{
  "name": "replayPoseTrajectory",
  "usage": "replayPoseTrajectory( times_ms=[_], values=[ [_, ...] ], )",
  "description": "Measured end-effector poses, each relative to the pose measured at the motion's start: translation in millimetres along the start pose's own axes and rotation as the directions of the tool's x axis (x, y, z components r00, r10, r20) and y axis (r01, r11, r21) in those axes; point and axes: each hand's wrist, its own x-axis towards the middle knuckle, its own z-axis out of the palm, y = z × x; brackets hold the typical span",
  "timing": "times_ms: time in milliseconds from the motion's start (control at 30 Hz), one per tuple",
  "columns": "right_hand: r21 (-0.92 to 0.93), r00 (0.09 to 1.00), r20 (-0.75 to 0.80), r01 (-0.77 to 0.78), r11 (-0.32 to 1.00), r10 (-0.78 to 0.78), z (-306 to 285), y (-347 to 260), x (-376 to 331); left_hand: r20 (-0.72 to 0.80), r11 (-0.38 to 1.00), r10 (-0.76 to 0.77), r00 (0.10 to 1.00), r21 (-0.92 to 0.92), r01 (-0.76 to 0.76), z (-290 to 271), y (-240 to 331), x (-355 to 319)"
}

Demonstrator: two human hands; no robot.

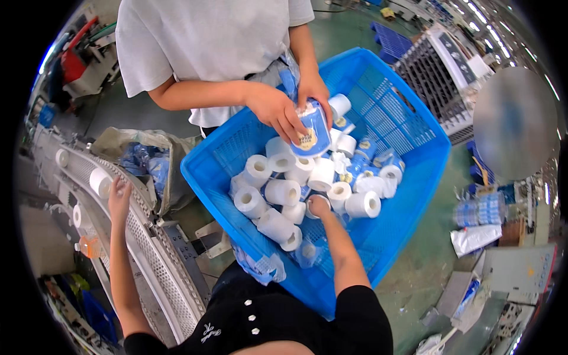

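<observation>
My left hand [119, 198] is raised at the conveyor on the left, its fingers apart and beside a white toilet paper roll [100, 182] on the belt. Whether the fingertips touch that roll is hard to see. Down in the blue plastic basket [396, 236], my right hand [320, 205] is closed on a toilet paper roll [311, 212], its fingertips partly hidden. Loose rolls [283, 192] and crumpled blue wrappers lie around it. Across the basket, a co-worker's hands [290, 115] hold a blue-and-white wrapped pack [313, 133].
The curved conveyor [148, 236] runs along my left, carrying more rolls and an orange-tinted bottle [89, 245] by its edge. A sack of blue wrappers [168, 154] stands between conveyor and basket. At right are a grated machine [441, 77] and wrapped packs [480, 210] on the floor.
</observation>
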Motion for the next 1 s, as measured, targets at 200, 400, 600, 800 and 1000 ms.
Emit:
replayPoseTrajectory(
  times_ms=[200, 400, 600, 800, 1000],
  values=[
    [0.704, 0.865, 0.111, -0.416, 0.576, 0.49, 102, 11, 59, -0.084, 0.97, -0.213, 0.974, -0.135, 0.2, -119, -22, -210],
    [0.981, 0.783, 0.019, -0.136, 0.142, 0.622, 95, -17, 73, -0.225, 0.896, -0.443, 0.868, -0.157, 0.416, -140, 11, -304],
    [0.97, 0.902, 0.153, -0.215, 0.112, 0.405, 50, 0, 79, 0.027, 0.788, -0.428, 0.903, -0.478, 0.388, -101, 39, -297],
    [0.852, 0.949, 0.289, -0.313, 0.419, 0.123, -130, -6, 24, 0.324, 0.841, -0.164, 0.932, -0.447, 0.304, -48, 46, -274],
    [0.95, 0.947, -0.132, 0.205, 0.235, -0.292, -255, -132, -61, 0.548, 0.693, -0.052, 0.835, -0.583, 0.425, -9, 83, -254]
  ],
)
